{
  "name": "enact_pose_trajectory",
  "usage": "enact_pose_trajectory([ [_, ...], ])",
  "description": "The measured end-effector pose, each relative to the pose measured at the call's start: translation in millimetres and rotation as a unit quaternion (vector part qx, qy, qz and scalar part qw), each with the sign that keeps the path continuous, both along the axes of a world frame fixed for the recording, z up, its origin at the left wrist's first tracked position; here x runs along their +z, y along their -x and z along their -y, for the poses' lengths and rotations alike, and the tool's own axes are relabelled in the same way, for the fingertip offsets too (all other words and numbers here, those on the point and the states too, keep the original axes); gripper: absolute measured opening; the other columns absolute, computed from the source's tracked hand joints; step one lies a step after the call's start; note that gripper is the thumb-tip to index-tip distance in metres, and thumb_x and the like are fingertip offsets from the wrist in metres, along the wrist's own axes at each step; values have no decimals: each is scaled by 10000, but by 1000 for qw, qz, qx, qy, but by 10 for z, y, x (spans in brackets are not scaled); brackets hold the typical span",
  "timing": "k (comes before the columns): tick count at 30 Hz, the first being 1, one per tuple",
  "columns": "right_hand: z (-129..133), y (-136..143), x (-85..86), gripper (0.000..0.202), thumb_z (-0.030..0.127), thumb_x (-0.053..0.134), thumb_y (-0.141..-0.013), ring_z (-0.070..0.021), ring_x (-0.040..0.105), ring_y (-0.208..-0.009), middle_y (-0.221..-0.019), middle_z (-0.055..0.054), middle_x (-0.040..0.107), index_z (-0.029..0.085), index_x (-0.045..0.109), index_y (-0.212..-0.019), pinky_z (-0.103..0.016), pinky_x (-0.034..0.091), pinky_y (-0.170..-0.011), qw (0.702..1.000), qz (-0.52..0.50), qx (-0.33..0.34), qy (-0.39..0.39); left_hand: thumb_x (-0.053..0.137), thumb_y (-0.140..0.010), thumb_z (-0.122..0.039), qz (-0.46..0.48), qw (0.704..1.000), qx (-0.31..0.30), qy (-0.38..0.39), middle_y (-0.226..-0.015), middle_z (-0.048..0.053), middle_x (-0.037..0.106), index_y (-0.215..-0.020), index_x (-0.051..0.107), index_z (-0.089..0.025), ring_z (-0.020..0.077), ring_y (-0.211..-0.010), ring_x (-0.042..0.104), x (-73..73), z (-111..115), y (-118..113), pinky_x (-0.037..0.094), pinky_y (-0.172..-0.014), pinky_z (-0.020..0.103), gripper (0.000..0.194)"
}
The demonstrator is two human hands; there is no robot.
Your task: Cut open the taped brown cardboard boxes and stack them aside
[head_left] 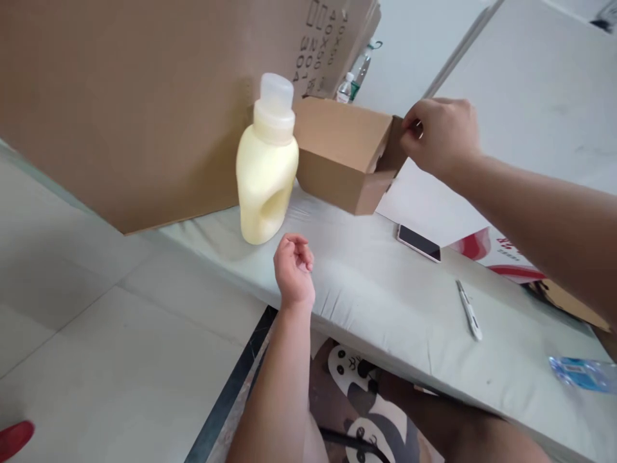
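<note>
My right hand point(446, 132) is at the far end of a brown cardboard box point(332, 180), with thumb and fingers pinched at its raised end flap point(396, 145). The box stands on the pale-covered table point(366, 289), and its inside is mostly hidden from here. My left hand point(294, 267) hovers over the table's near edge, fingers curled in, with nothing visible in them. Just beyond it stands an upright pale yellow jug-shaped bottle point(265, 183) with a handle and a translucent cap, right beside the box.
A large printed cardboard carton point(144, 116) rises behind the bottle. Plastic water bottles point(354, 77) stand farther back. Along the table lie a smartphone point(419, 243), a white pen-like tool point(468, 310) and a clear-blue plastic item point(581, 374). White sheeting point(434, 199) lies under my right forearm.
</note>
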State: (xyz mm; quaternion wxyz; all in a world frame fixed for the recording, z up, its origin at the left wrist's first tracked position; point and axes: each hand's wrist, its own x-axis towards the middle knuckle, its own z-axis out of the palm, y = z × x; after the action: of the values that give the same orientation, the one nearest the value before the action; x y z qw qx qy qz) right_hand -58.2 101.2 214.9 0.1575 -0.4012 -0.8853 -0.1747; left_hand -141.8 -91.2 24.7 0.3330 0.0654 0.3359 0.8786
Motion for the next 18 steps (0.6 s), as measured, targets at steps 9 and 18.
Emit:
enact_pose_trajectory([
  [9,823,-1363,73,236,173,597,-717,-139,551,-516,-637,-13,653,278,764,-846,-371,513,-544,961,-245,-115,53,595,-839,-392,-173,971,-4,168,-1047,51,621,-952,599,-229,192,-1068,586,-115,-202,-260,450,-877,301,199],
  [18,1192,-2486,-494,72,281,682,-712,-208,614,-608,-801,-58,688,337,720,-735,-426,502,-520,810,-570,-78,116,717,-735,-670,-323,877,-352,43,-1539,133,486,-1412,508,-318,337,-1355,532,-45,-348,-940,431,-1107,472,792],
])
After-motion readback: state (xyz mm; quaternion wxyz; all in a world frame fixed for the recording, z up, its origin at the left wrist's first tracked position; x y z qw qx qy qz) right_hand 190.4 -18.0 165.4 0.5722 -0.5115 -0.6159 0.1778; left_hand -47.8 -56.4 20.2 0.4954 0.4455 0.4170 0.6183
